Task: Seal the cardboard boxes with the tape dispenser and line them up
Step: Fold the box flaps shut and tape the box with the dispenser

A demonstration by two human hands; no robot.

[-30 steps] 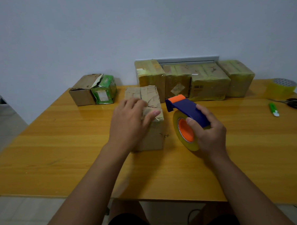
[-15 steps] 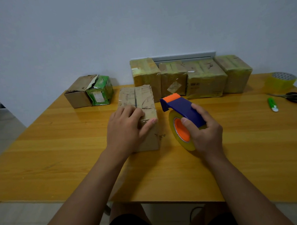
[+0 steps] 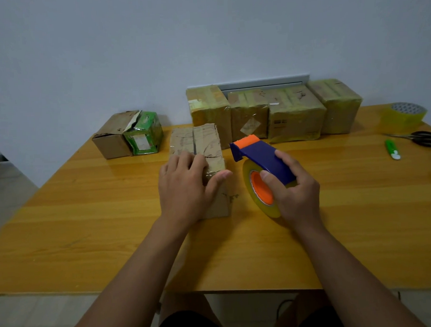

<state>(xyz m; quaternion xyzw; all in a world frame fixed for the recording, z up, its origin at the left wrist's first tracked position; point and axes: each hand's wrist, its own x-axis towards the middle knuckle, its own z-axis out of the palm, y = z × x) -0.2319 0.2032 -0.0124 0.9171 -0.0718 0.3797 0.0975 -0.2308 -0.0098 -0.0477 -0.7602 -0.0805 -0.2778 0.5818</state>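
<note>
Left hand [image 3: 186,187]: flat, fingers spread, pressing the near top of a cardboard box [image 3: 204,149], thumb over its right edge. Right hand [image 3: 294,192]: curled round the blue tape dispenser [image 3: 261,159], just right of that box, roll touching the table [image 3: 88,218]. Beyond the hands: row of four taped boxes [image 3: 274,111]; labels unreadable. Far left: open box [image 3: 112,138] touching green carton [image 3: 144,134]; contents hidden.
</note>
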